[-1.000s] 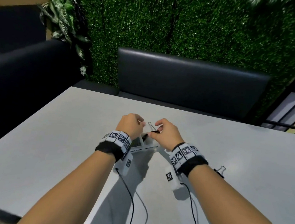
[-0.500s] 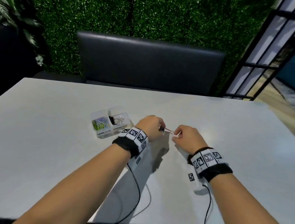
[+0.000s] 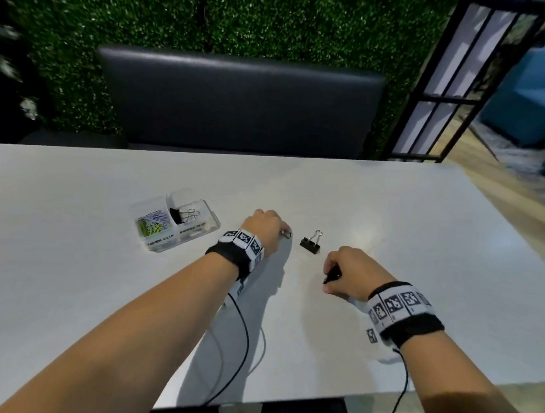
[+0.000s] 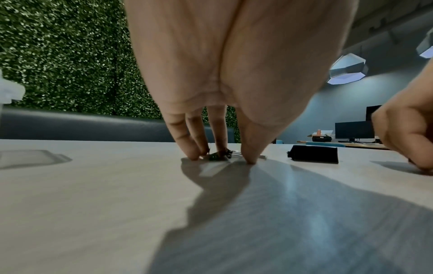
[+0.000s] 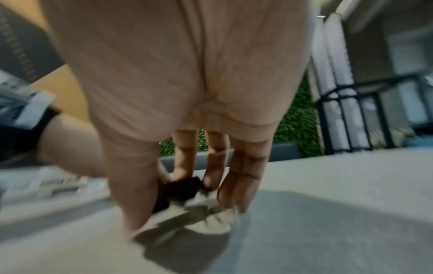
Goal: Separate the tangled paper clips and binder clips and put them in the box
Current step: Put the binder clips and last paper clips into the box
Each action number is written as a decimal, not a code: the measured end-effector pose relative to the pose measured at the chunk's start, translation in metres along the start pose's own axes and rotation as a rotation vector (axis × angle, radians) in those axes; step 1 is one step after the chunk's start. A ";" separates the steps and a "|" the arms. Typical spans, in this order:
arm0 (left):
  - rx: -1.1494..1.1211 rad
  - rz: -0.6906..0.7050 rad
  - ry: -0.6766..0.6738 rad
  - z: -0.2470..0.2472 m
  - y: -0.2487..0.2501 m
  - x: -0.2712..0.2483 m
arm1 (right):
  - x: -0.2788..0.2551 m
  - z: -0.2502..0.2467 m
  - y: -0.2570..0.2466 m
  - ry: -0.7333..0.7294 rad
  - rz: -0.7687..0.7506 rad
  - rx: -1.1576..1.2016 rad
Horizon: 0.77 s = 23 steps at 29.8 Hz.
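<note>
A clear two-compartment box stands left of centre on the white table, coloured paper clips in its left part and binder clips in its right. My left hand is down on the table just right of the box, its fingertips and thumb pinching a small clip. A black binder clip lies loose between my hands. My right hand, nearer me, grips another black binder clip; that view is blurred.
The white table stretches wide to the right and towards me. A dark padded bench back runs along its far edge before a green hedge wall. Thin black cables trail from my wrists across the near table.
My hands, joined on one clip half a second ago, have parted. The left went down to the table; the right drew back toward me with a black binder clip.
</note>
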<state>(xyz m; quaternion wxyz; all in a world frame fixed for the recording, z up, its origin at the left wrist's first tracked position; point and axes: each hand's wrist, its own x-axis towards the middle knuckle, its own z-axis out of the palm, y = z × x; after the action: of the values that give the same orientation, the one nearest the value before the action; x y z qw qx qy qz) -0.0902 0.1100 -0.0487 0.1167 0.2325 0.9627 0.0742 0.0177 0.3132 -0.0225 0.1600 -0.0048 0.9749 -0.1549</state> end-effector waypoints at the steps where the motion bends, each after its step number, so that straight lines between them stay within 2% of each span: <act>1: -0.022 -0.002 0.017 0.002 -0.002 -0.001 | 0.000 -0.002 0.002 0.051 0.015 0.074; 3: -0.042 -0.010 0.045 0.005 -0.003 -0.006 | 0.005 -0.007 0.001 0.212 0.072 0.231; 6: -0.047 -0.018 0.075 0.010 0.001 -0.016 | 0.021 -0.013 -0.008 0.405 0.180 0.325; 8: -0.028 -0.022 0.088 0.010 0.004 -0.024 | 0.033 -0.012 -0.020 0.372 0.253 0.287; 10: -0.027 -0.020 0.095 0.010 0.005 -0.033 | 0.044 -0.007 -0.032 0.256 0.298 0.153; 14: -0.110 -0.033 0.096 0.000 0.003 -0.051 | 0.062 0.007 -0.049 0.178 0.300 -0.039; 16: -0.175 -0.061 0.162 -0.015 -0.007 -0.063 | 0.067 0.010 -0.054 0.168 0.278 -0.063; 20: -0.272 -0.170 0.338 -0.056 -0.056 -0.084 | 0.066 0.012 -0.062 0.126 0.267 0.118; 23: -0.293 -0.303 0.415 -0.082 -0.101 -0.089 | 0.060 0.008 -0.083 0.148 0.185 0.338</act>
<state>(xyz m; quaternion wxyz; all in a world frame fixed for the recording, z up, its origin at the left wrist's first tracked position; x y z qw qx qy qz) -0.0784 -0.0277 0.0270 -0.0404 0.0466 0.9688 0.2400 -0.0398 0.2285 -0.0231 0.1000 0.1231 0.9404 -0.3009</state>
